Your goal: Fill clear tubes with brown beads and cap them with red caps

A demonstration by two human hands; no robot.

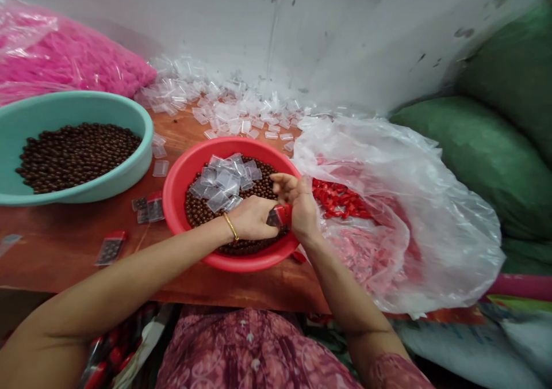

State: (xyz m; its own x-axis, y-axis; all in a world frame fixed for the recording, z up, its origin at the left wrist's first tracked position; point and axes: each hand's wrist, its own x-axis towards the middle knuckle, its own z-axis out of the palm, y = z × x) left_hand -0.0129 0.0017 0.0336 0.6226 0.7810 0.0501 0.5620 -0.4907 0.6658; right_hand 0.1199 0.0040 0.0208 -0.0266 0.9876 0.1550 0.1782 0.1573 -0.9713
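Note:
Both my hands meet over the right side of a red bowl [181, 176] full of brown beads [196, 209] and topped with small clear bags [224, 180]. My left hand [252, 217], with a gold bangle at the wrist, is closed around a small bag with a red top [279, 214]. My right hand [299, 202] pinches the same bag from the right side, fingers curled. The bag's contents look dark, like the beads.
A teal basin [129, 121] of brown beads sits at the left. Filled red-topped bags [111, 247] lie on the wooden table. Loose clear bags [224, 104] are heaped by the wall. A big clear plastic sack [409, 205] with red pieces [338, 199] lies right; green sacks [483, 147] beyond.

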